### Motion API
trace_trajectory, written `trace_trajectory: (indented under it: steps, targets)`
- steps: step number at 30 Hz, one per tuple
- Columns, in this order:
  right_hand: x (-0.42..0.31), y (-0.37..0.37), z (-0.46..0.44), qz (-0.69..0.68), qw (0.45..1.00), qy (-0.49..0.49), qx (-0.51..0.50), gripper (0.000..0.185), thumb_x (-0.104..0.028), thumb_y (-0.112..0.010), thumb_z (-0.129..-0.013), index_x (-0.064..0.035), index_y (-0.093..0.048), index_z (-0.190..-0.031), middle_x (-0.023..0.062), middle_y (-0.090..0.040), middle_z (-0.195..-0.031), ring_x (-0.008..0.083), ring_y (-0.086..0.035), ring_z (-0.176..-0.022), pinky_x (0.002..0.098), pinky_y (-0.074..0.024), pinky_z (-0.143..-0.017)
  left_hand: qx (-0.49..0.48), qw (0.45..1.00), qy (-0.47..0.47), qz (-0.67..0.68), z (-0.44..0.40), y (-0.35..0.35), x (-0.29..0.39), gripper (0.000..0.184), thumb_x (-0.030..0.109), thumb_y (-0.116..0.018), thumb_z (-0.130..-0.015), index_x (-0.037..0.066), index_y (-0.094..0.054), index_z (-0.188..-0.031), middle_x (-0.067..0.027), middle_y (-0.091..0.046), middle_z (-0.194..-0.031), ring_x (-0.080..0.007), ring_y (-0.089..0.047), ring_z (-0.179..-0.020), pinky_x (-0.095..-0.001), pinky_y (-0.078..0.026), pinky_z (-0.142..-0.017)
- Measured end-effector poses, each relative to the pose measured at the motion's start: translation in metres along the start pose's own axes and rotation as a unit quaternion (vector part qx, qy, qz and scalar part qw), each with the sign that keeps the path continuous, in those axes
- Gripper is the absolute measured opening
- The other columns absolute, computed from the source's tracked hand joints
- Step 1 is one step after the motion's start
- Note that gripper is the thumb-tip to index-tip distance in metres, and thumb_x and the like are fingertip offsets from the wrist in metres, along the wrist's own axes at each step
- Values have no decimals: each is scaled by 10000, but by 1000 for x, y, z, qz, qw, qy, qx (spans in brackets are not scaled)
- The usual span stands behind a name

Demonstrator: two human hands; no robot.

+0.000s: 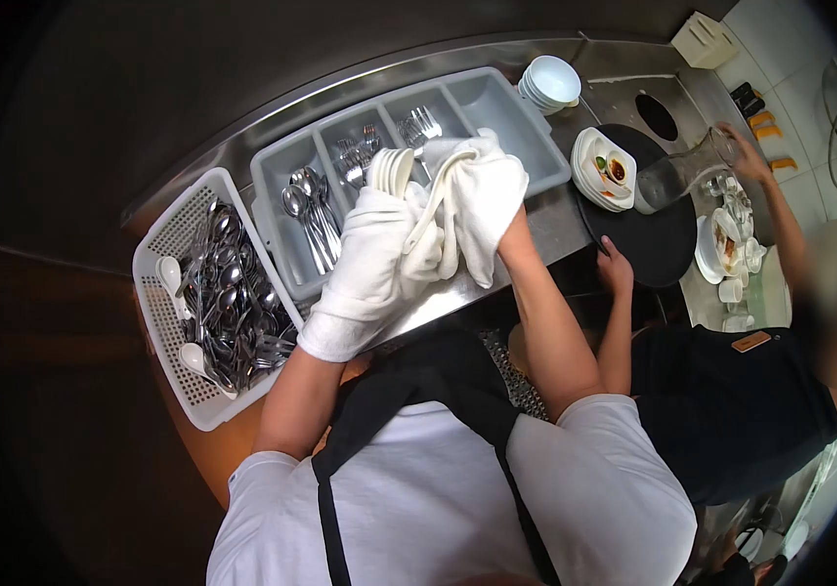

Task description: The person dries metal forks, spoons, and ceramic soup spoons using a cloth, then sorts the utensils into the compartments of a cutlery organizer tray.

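Observation:
Both of my hands are wrapped in white cloth, so the fingers themselves are hidden. My left hand is closed around a bundle of white spoons, whose bowls stick up out of the cloth. Beside it, my right hand grips a folded white towel pressed against the spoons. Just beyond my hands lies a grey cutlery tray with compartments. Metal spoons fill its left compartment, and forks lie farther right.
A white perforated basket at left holds jumbled cutlery. White bowls are stacked behind the tray's right end. At right, a co-worker holds a glass pitcher and a round black tray carrying stacked dirty plates.

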State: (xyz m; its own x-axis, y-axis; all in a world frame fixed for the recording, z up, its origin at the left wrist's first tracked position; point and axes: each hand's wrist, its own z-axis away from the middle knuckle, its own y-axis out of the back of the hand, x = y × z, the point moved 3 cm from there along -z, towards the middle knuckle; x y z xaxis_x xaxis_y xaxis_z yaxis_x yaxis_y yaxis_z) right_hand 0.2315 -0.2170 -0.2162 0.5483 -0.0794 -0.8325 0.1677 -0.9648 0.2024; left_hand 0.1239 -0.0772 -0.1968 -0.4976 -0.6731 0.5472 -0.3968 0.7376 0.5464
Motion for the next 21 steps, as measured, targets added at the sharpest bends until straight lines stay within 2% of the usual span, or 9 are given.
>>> trace_trajectory:
  steps: [2, 4, 5, 11, 15, 16, 18, 20, 21]
  targets:
    - [25, 5, 4, 114, 993, -1, -24, 149, -142, -688, -829, -20, -666, -910, 131, -695, -904, 239, -687, -756, 330, -529, -695, -12, 1000, -25, -13, 2, 3, -1, 141, -34, -672, -818, 47, -623, -713, -76, -615, -744, -232, -593, -744, -309, -478, -670]
    - [27, 6, 9, 195, 978, 71, -31, 142, -105, -657, -858, -1, -655, -955, 118, -688, -938, 202, -667, -838, 312, -522, -769, -72, 982, 116, 132, 0, 7, 2, 137, -49, -661, -820, 44, -624, -727, -75, -602, -730, -227, -606, -763, -296, -485, -693]
    - [28, 4, 11, 233, 966, 108, -37, 141, -87, -642, -873, 8, -649, -977, 111, -685, -954, 183, -657, -879, 303, -518, -806, -82, 984, 97, 122, -1, 6, 2, 128, -63, -657, -815, 39, -631, -742, -70, -598, -727, -214, -613, -769, -292, -484, -704]
    - [34, 4, -6, -199, 976, -49, -69, 189, -117, -699, -841, -13, -662, -994, 100, -676, -913, 190, -655, -876, 302, -516, -795, -46, 996, -60, 42, -12, 0, 5, 121, -103, -662, -797, 12, -626, -784, -88, -610, -818, -189, -610, -753, -295, -477, -715]
    - [37, 18, -1, 71, 997, -1, -21, 178, -78, -684, -871, 5, -651, -1024, 91, -679, -986, 170, -647, -904, 297, -527, -805, 5, 998, -41, 57, -12, 2, 3, 115, -74, -685, -790, 20, -623, -769, -83, -608, -796, -197, -593, -664, -309, -473, -640]
    - [42, 17, 0, 172, 985, 12, -23, 225, -170, -658, -912, 8, -649, -1049, 94, -669, -964, 182, -641, -888, 303, -533, -805, 8, 998, -54, 39, -15, 4, 2, 107, -62, -695, -785, 23, -631, -772, -77, -613, -790, -196, -589, -640, -313, -472, -619]
    - [64, 1, 16, 7, 990, -131, 47, 135, -104, -584, -910, -20, -642, -997, 133, -645, -950, 250, -639, -879, 355, -517, -743, 33, 996, -71, 37, -19, -5, 0, 106, -48, -699, -776, 34, -633, -763, -84, -616, -763, -202, -599, -633, -321, -478, -614]
    - [34, -15, 18, 381, 922, -53, -52, 140, -98, -518, -922, -40, -637, -965, 155, -623, -916, 276, -631, -848, 370, -502, -691, 52, 993, -107, 26, -21, -16, -7, 107, -42, -695, -774, 45, -635, -757, -91, -616, -737, -209, -613, -654, -328, -484, -626]
    - [60, -23, 31, 198, 979, -44, -37, 156, -129, -531, -911, -61, -636, -1004, 149, -619, -930, 274, -626, -846, 386, -502, -690, 46, 994, -92, 31, -22, -20, -7, 104, -49, -685, -774, 44, -641, -770, -86, -621, -752, -217, -617, -713, -333, -490, -666]
